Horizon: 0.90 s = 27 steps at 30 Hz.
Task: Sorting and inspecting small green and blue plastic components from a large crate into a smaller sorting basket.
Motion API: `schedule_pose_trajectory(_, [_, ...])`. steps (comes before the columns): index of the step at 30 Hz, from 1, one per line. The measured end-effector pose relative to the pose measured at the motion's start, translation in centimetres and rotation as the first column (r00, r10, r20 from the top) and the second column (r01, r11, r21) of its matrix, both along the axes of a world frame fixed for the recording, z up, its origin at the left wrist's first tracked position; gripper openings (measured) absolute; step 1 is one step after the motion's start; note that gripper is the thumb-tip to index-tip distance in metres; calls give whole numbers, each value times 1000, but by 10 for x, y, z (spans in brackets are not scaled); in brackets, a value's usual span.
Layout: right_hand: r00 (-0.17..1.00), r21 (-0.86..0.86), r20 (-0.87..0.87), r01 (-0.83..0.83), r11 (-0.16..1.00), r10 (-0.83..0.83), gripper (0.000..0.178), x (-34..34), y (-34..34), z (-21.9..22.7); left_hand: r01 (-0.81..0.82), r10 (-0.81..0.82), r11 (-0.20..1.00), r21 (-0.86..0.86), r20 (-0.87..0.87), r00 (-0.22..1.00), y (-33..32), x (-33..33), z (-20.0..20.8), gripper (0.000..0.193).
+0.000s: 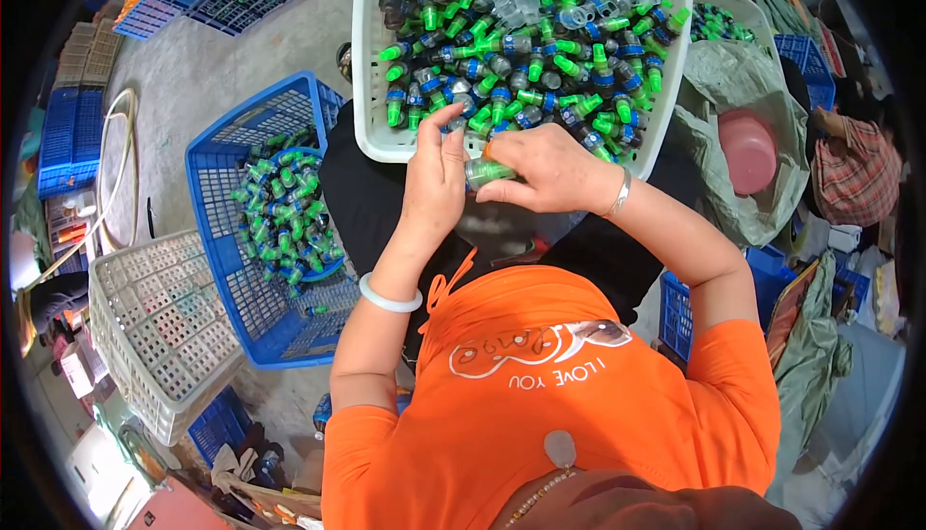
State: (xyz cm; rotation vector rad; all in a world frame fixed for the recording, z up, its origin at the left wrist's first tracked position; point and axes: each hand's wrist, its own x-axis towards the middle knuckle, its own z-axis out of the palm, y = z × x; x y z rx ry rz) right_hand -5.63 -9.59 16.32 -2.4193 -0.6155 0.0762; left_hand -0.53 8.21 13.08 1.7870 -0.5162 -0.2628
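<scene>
Over the near edge of a white plastic crate point(371, 135), my two hands are close together. My right hand point(559, 171) is wrapped round a small bottle with a clear and green end point(485, 173), which points toward my left hand. My left hand point(434, 178) is beside that end, its fingers bent and closed near the thumb; what they pinch, if anything, is hard to make out. Heaped in the crate are many small dark bottles point(516, 45) with green tips and blue bands. Loose clear caps point(579, 17) lie on top of the heap.
To the left, a blue crate point(231, 284) holds a round blue basket of green-tipped pieces point(285, 212). A white crate point(159, 313) stands beside it. On the right, a pink basin point(748, 152) rests in a pale green sack point(719, 86). Another person point(857, 173) sits at far right.
</scene>
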Motion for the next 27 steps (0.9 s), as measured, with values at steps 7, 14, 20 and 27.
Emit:
schedule_pose_trajectory(7, [856,32,-509,123,992,-90,41,3,8,-7,-79,70,995,54,143,987,8,-13,-7,33])
schedule_pose_trajectory(14, [789,-97,335,572,814,-515,45,52,-25,-16,-607,407,715,347,500,764,92,48,-21,36])
schedule_pose_trajectory(20, [672,-359,530,731,581,-517,39,110,-73,-43,-443,0,821,360,776,631,62,62,-3,31])
schedule_pose_trajectory(27, [655,-201,533,713,672,-536,34,109,-80,-41,-177,-514,669,722,621,592,-22,111,-65,23])
